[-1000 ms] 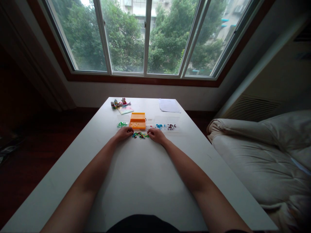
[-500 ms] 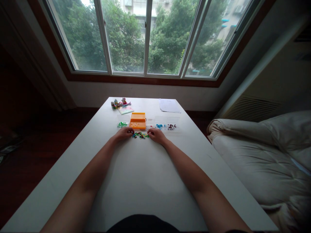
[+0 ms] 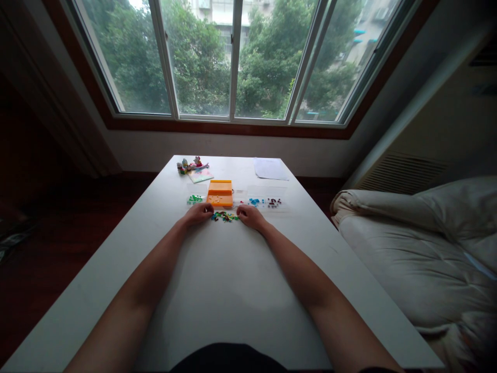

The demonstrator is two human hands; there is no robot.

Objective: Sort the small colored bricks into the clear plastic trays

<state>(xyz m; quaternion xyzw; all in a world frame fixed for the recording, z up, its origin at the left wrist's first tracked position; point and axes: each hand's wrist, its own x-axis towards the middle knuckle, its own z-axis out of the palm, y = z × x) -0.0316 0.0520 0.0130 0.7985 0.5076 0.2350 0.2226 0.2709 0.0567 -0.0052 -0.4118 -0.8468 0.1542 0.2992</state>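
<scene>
A small pile of mixed green, blue, yellow and brown building pieces (image 3: 225, 216) lies on the white table between my hands. My left hand (image 3: 199, 213) rests at the pile's left edge, with its fingers curled and drawn together. On the other side, my right hand (image 3: 251, 216) has its fingertips pinched at the pile's right edge. Whatever the fingers hold, if anything, is too small to make out. Just beyond the pile stands an orange box (image 3: 220, 199) with its lid raised and several pale pieces inside.
Clear trays beside the orange box hold green pieces (image 3: 194, 199), blue pieces (image 3: 254, 201) and dark brown pieces (image 3: 274, 202). Farther back are small toy figures (image 3: 185, 166), a pale booklet (image 3: 201, 175) and white papers (image 3: 271, 169). A cushioned sofa (image 3: 388, 259) stands right of the table (image 3: 233, 290).
Both hands stay almost in place beside the pile. My right hand's fingertips have shifted very slightly to the right, and my left hand's slightly to the left.
</scene>
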